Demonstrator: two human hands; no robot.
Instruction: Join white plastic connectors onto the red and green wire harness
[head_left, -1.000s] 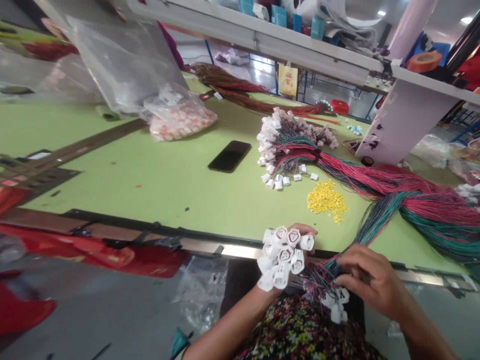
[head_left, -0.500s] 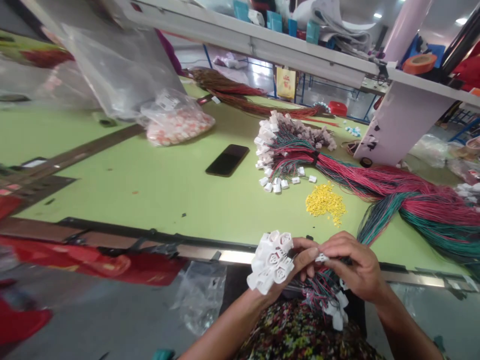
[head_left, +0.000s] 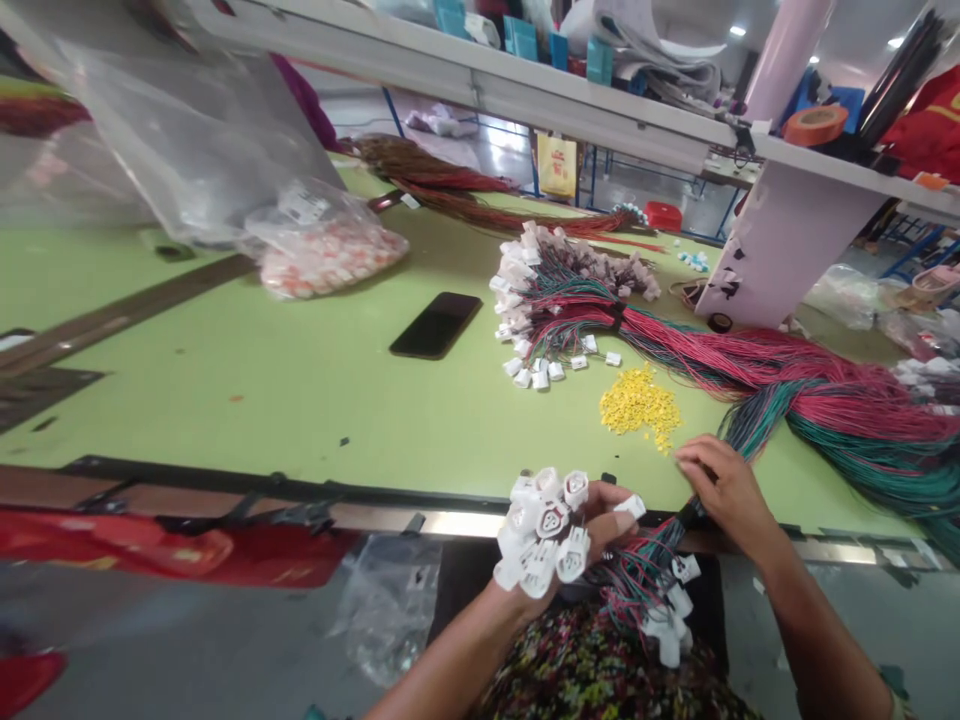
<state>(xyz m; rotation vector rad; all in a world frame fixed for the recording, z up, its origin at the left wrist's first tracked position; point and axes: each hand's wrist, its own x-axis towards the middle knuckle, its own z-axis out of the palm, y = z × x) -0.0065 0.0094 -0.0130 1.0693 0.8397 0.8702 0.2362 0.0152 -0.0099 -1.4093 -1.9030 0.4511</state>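
Note:
My left hand (head_left: 604,525) is closed around wires of several white plastic connectors (head_left: 551,518), whose open faces cluster above the wrist. One single white connector (head_left: 631,507) sticks out between its thumb and fingers. My right hand (head_left: 726,492) is over the table's front edge, its curled fingertips near a pile of small yellow pieces (head_left: 640,402). Whether anything tiny is between those fingertips is too small to make out. Below the hands, a bundle of red and green wires (head_left: 637,575) hangs over my lap, with more white connectors (head_left: 667,625) at its ends.
A thick wire harness bundle (head_left: 720,350) with white connectors lies along the right of the green table (head_left: 300,400). A black phone (head_left: 436,325) lies left of it. Further left is a clear bag of pinkish-white parts (head_left: 326,255). A shelf (head_left: 487,85) spans the back.
My right hand has left the single connector in my left hand and moved right and up toward the yellow pieces. My left hand still holds its connectors. The view has shifted slightly.

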